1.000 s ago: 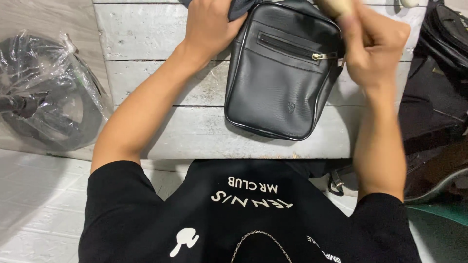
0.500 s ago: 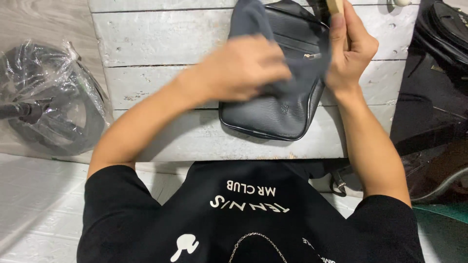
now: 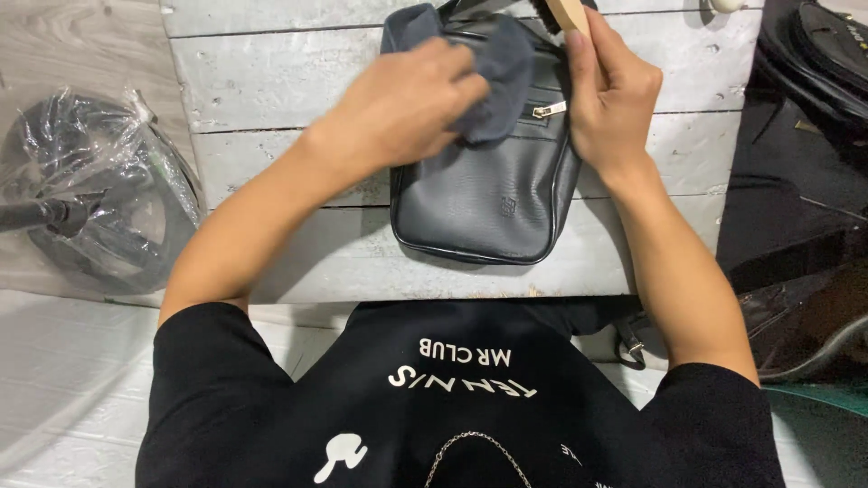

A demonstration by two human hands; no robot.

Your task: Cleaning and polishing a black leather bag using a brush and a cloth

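A small black leather bag [image 3: 488, 203] with a silver zip pull lies on a white plank table [image 3: 271, 90]. My left hand [image 3: 407, 104] grips a dark grey cloth [image 3: 502, 72] and presses it on the bag's upper front. My right hand [image 3: 608, 95] rests against the bag's right side and holds a wooden-handled brush [image 3: 565, 14], whose bristles are partly cut off by the frame's top edge.
A black round object wrapped in clear plastic [image 3: 99, 199] sits on the floor to the left of the table. Dark bags [image 3: 814, 63] are piled at the right. The table's near edge is right in front of my black shirt.
My left hand has brought the cloth down from the bag's top onto its front. The bag has shifted slightly on the table. My right hand stays by the bag's right side with the brush.
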